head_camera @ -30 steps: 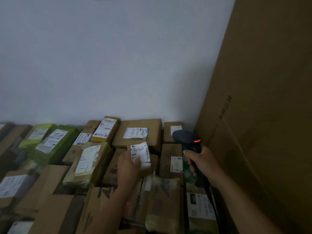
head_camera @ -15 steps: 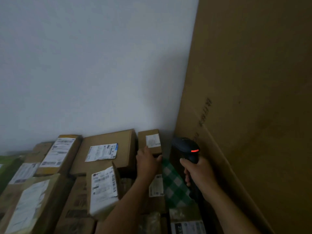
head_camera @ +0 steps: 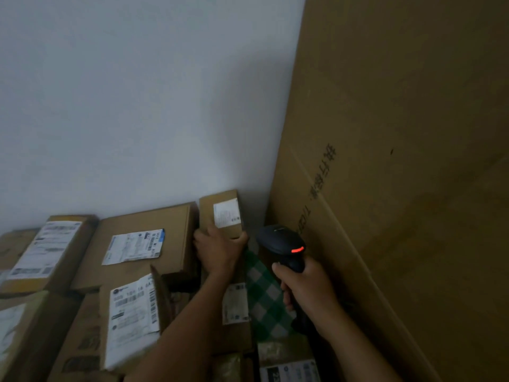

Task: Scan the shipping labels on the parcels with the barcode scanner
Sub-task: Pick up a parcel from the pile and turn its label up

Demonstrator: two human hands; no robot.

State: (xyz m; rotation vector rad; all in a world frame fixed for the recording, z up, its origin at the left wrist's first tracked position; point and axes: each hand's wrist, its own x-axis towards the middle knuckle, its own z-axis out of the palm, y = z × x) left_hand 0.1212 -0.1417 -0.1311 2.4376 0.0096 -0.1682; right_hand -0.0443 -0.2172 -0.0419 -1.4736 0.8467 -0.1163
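Your left hand [head_camera: 217,252] grips the near end of the small brown parcel [head_camera: 207,213], which lies against the wall just below the view's centre. You are probably steadying it so that its white label [head_camera: 227,213] faces up for reading. Your right hand [head_camera: 305,285] is wrapped round the handle of the black barcode scanner [head_camera: 281,242], at 3 o'clock from the left hand. The scanner's nose points toward the wall and a red light glows on its head, so I judge it armed but not yet aimed at that label.

The label's print is too small to read. On the tilted parcel [head_camera: 162,304] at 7 o'clock, the sticker [head_camera: 135,318] shows barcodes and bold digits, "16" among them. The big carton [head_camera: 399,161] at 3 o'clock carries dark Chinese characters, too blurred to read.
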